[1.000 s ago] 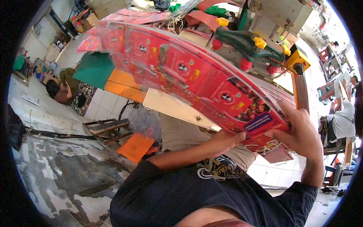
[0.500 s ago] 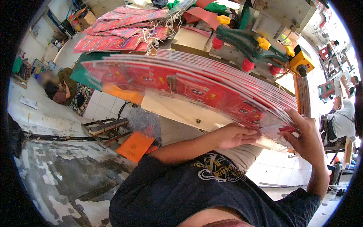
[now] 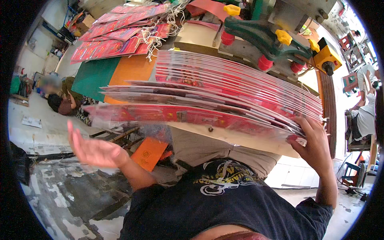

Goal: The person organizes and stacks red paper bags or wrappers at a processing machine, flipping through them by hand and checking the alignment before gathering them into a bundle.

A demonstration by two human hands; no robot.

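Several long red printed sheets, apparently in clear plastic, fan out across my lap side of the bench. Their right ends are pinched between the thumb and fingers of my right hand. Behind them lies a staggered stack of similar sheets, its pale edges stepped one above another. Out to the left, apart from the sheets, my left hand is empty with fingers spread, slightly blurred. The near sheets are smeared by motion at their left ends.
A green machine clamp with yellow knobs stands behind the stack, beside a yellow switch box. Red sheets with white strings are piled at the far left. An orange booklet lies below. One person sits on the floor.
My left hand has swung from beside the right hand out to the far left. The near sheets have dropped and separated from the stack. My right hand still grips their right ends.
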